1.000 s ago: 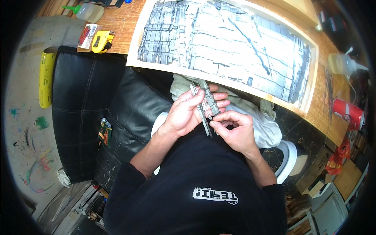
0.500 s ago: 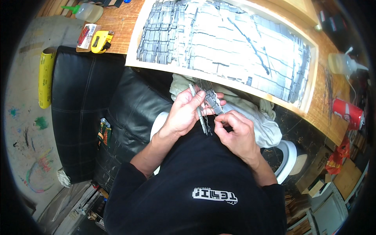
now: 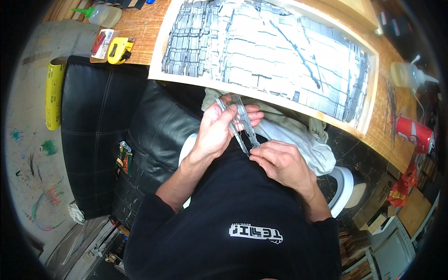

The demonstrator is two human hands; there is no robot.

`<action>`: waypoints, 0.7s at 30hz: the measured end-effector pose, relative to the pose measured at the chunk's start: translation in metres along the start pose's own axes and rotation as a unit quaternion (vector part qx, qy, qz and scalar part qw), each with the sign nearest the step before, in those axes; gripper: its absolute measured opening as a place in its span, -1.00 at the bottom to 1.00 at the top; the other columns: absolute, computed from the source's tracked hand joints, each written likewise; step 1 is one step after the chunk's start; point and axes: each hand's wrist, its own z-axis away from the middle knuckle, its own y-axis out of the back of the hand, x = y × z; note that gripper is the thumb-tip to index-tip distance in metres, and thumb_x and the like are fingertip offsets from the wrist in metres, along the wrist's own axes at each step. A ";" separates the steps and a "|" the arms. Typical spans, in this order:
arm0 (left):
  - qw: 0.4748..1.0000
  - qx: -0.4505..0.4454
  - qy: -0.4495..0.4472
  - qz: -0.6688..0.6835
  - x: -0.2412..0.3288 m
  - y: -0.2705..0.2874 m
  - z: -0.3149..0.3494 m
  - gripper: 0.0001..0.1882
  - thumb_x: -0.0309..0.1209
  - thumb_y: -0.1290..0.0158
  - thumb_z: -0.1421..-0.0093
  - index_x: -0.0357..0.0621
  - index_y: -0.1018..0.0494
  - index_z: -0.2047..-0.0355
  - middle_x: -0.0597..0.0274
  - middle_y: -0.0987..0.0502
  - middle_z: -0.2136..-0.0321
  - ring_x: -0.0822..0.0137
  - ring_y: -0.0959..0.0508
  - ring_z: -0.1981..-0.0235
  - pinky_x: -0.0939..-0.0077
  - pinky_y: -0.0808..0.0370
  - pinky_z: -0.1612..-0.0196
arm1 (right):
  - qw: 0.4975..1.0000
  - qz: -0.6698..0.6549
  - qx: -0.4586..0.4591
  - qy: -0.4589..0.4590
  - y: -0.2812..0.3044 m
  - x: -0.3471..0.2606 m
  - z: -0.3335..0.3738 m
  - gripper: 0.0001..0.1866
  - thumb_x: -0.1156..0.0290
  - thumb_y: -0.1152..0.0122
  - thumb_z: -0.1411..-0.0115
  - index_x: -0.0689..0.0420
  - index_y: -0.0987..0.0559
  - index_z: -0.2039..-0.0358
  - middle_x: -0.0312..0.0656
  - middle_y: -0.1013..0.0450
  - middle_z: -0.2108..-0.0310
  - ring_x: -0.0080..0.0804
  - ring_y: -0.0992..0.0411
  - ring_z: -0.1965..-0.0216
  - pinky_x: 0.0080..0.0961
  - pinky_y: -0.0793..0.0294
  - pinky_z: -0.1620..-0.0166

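My left hand is over my lap, palm turned up, with its thumb pressed on a thin grey strip. A wider, jointed grey strip lies across the fingers of the same hand, slanting down to the right. My right hand pinches the lower end of that jointed strip between thumb and fingertips. What the strips are made of is too small to tell. Just beyond my hands is a wooden-framed panel filled with rows of similar grey, black and white strips, brightly lit in the middle.
On the wooden table are a yellow tape dispenser, a small box and a green-tipped bottle. At right stand another squeeze bottle and a red can. A black leather seat is at left; pale cloth hangs below the panel.
The jointed strip has turned and now shows a narrower side. My left fingers have spread out more, and my right hand has shifted slightly left and down.
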 end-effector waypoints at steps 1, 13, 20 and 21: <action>1.000 -0.008 0.000 0.004 -0.001 0.001 -0.001 -0.71 -0.49 0.27 -0.57 -0.39 -0.17 -0.20 -0.44 -0.56 -0.02 -0.25 -0.68 -0.02 -0.07 -0.69 -0.13 | 1.000 -0.009 -0.008 -0.001 0.001 0.001 0.000 -0.83 0.56 -0.47 -0.14 0.26 -0.71 0.23 -0.07 -0.64 0.33 -0.14 -0.65 0.29 -0.33 -0.65 0.22; 0.999 -0.018 0.030 -0.014 0.003 0.009 -0.003 -0.69 -0.42 0.14 -0.55 -0.46 -0.32 -0.13 -0.40 -0.61 0.04 -0.26 -0.70 0.01 -0.15 -0.70 -0.10 | 0.986 -0.147 -0.010 -0.079 0.006 0.002 -0.001 -0.86 0.62 -0.51 -0.10 0.27 -0.76 0.29 -0.08 -0.70 0.35 -0.24 -0.70 0.34 -0.45 -0.64 0.28; 0.998 0.011 0.048 -0.042 0.010 0.014 -0.007 -0.74 -0.49 0.23 -0.56 -0.32 -0.25 -0.17 -0.35 -0.60 0.06 -0.20 -0.71 0.04 -0.01 -0.74 -0.04 | 0.986 -0.106 -0.056 -0.118 0.016 -0.010 0.003 -0.86 0.59 -0.45 -0.12 0.28 -0.75 0.27 -0.04 -0.68 0.31 -0.11 -0.68 0.30 -0.36 -0.66 0.19; 0.998 0.020 0.047 -0.049 0.010 0.016 -0.007 -0.74 -0.49 0.23 -0.56 -0.32 -0.26 -0.17 -0.36 -0.60 0.05 -0.21 -0.71 0.03 0.00 -0.74 -0.04 | 0.984 -0.101 -0.066 -0.128 0.019 -0.012 0.003 -0.86 0.59 -0.45 -0.13 0.28 -0.76 0.27 -0.03 -0.68 0.31 -0.11 -0.68 0.30 -0.36 -0.66 0.19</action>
